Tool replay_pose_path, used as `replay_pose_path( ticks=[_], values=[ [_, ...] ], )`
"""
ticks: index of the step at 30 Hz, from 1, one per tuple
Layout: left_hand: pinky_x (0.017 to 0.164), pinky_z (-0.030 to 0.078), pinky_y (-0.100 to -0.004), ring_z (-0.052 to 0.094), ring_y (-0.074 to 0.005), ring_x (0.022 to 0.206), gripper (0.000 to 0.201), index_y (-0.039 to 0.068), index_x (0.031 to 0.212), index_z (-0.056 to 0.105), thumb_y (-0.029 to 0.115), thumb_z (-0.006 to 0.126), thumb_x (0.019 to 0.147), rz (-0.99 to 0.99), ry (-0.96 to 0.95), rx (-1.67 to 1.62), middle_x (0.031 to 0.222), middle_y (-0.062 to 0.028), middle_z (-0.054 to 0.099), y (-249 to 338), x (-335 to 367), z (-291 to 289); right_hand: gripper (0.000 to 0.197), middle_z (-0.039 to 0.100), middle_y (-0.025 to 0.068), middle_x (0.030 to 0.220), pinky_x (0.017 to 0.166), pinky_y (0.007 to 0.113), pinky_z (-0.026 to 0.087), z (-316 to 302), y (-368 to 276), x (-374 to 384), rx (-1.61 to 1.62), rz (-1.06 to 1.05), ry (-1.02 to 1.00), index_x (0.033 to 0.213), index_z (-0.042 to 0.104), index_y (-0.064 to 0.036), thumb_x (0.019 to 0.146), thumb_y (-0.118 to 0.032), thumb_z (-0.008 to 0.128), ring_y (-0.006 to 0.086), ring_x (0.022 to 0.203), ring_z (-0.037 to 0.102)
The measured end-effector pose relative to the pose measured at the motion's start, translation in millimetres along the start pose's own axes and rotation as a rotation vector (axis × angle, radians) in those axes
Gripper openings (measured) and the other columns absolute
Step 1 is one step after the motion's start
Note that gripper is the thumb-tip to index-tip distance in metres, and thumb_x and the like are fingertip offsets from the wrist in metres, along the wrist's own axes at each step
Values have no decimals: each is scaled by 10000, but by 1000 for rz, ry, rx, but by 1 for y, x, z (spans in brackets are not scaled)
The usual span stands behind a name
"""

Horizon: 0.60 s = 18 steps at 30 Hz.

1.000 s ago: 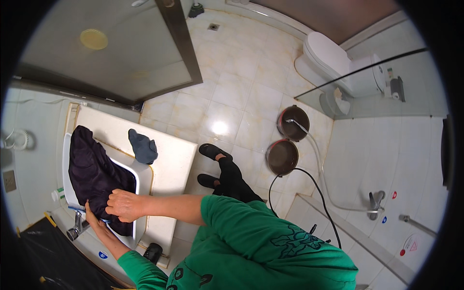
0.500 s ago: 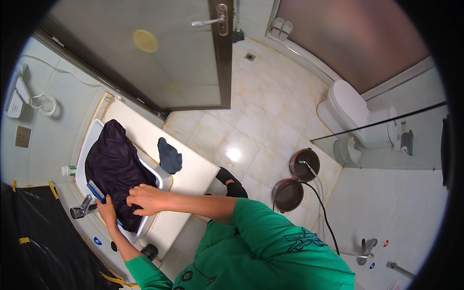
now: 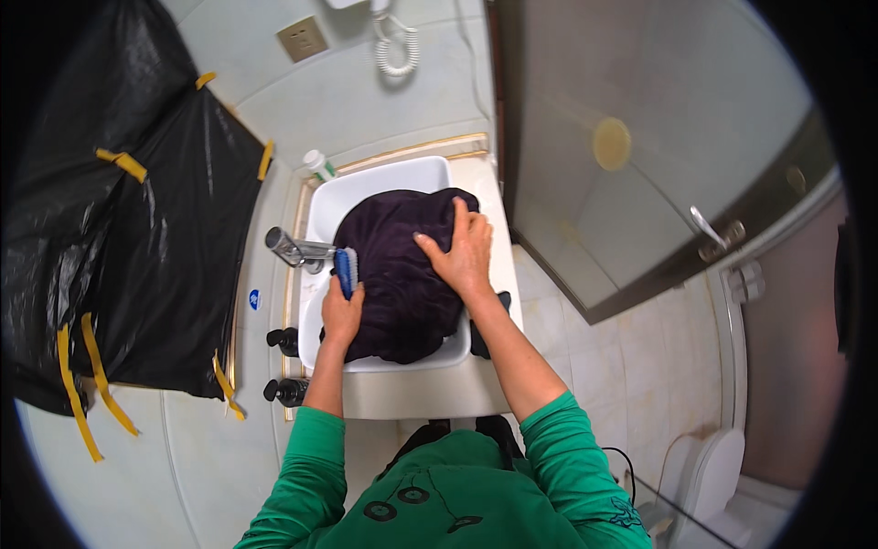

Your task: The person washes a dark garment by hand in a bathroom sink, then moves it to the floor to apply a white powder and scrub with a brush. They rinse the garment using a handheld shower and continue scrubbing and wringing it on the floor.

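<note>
A dark purple garment lies bunched in the white washbasin and spreads over its right side. My left hand is closed around a blue scrub brush with pale bristles, held at the garment's left edge beside the chrome faucet. On the garment's upper right, my right hand rests with fingers and thumb apart. A dark cloth on the counter is partly hidden by my right forearm and the garment.
Two black pump bottles stand left of the basin, and a small white-and-green bottle at its far corner. Black plastic sheeting is taped to the left wall. A glass-panelled door stands right of the counter; a toilet is lower right.
The view has swung round to face the basin squarely. My right hand has shifted from the garment's near part to its upper right and its fingers have spread. The brush stays in my left hand.
</note>
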<state>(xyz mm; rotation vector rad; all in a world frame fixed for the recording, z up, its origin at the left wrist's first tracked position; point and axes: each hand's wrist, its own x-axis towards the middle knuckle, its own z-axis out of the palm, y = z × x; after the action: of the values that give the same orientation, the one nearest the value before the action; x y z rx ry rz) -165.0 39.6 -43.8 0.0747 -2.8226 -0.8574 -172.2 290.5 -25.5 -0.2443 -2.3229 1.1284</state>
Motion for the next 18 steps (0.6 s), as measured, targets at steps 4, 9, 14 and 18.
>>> replay_pose_path(
  ticks=[4, 9, 14, 18],
  values=[
    [833, 444, -507, 569, -450, 928, 397, -15, 1106, 570, 294, 697, 892, 3, -3, -39, 959, -263, 607, -6, -3, 2, 981, 411, 276, 1345, 1028, 531, 369, 16, 2, 34, -172, -11, 31, 1461, 397, -28, 744, -570, 789, 429, 1220, 402],
    [772, 443, -497, 563, -410, 864, 404, 0, 1035, 557, 335, 715, 875, 91, 128, 60, 942, -211, 558, -16, -3, 10, 1109, 626, 266, 1112, 922, 491, 489, 26, 23, 56, -178, 148, -359, 1471, 371, -3, 701, -711, 740, 432, 1088, 590],
    [762, 444, -495, 572, -407, 874, 426, 13, 989, 516, 364, 719, 860, 20, -15, -154, 920, -211, 576, -21, 5, 6, 640, 718, 192, 996, 783, 362, 552, 4, 14, 56, 508, 561, -559, 1156, 644, 92, 774, -408, 760, 268, 838, 703],
    [781, 441, -512, 578, -431, 902, 388, 14, 986, 493, 243, 752, 810, 67, -54, -209, 911, -226, 588, -12, 8, -4, 396, 707, 115, 961, 767, 306, 539, -37, -16, -2, 1041, 781, -503, 1130, 663, 66, 793, -135, 713, 199, 810, 674]
  ],
)
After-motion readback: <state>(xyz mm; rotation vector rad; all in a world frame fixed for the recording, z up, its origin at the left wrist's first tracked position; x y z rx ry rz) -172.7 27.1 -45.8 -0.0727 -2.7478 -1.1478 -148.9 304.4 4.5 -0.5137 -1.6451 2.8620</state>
